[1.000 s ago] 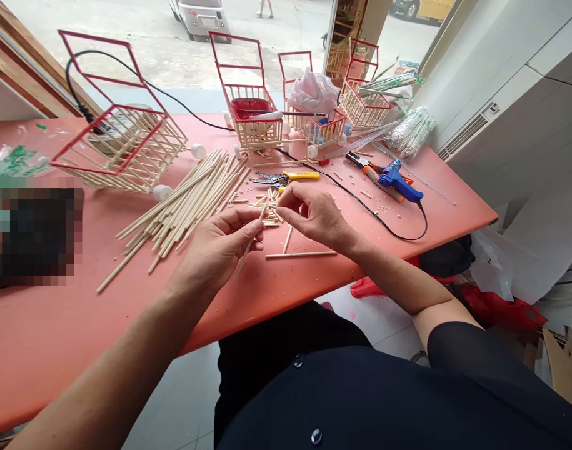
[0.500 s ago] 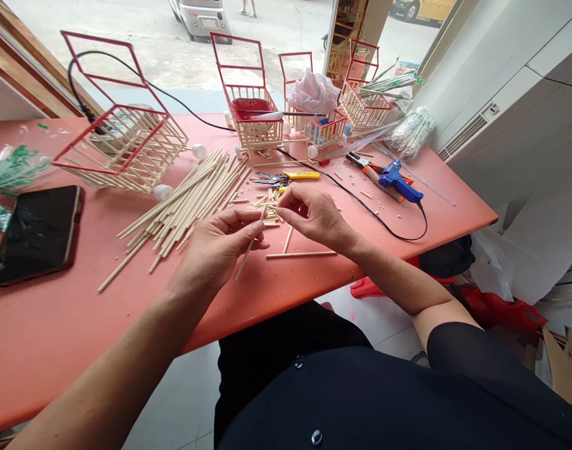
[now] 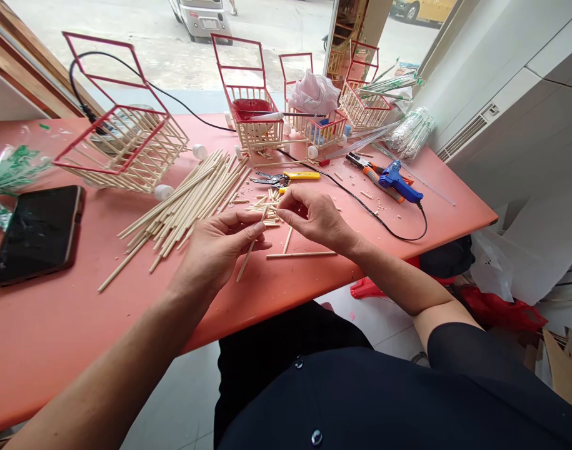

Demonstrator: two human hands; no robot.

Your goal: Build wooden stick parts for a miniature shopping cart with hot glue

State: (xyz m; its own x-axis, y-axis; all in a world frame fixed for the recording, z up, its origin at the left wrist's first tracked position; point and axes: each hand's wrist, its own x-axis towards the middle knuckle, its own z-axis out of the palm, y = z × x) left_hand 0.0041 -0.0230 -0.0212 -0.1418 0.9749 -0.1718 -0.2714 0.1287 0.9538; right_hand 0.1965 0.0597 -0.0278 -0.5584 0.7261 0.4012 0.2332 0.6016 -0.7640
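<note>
A thin wooden stick (image 3: 246,261) is pinched between the thumb and fingers of my left hand (image 3: 220,244); it slants up toward my right hand. My right hand (image 3: 314,215) has its thumb and fingertips pressed together close to the stick's upper end. What those fingertips hold, if anything, is too small to make out. Under and behind both hands lie several short cut stick pieces (image 3: 270,223). One longer stick (image 3: 302,254) rests flat near the table's front edge, with another stick meeting it at an angle.
A pile of sticks (image 3: 192,206) lies left of centre. Yellow-handled wire strippers (image 3: 302,175), orange-handled pliers (image 3: 382,181) and a blue glue gun (image 3: 401,182) with its cord lie behind and right. Small stick-built carts (image 3: 121,147) line the back; a phone (image 3: 35,234) is at left.
Both hands hold almost the same pose, with the stick shifted only very slightly. Outside, a passer-by's legs have moved left.
</note>
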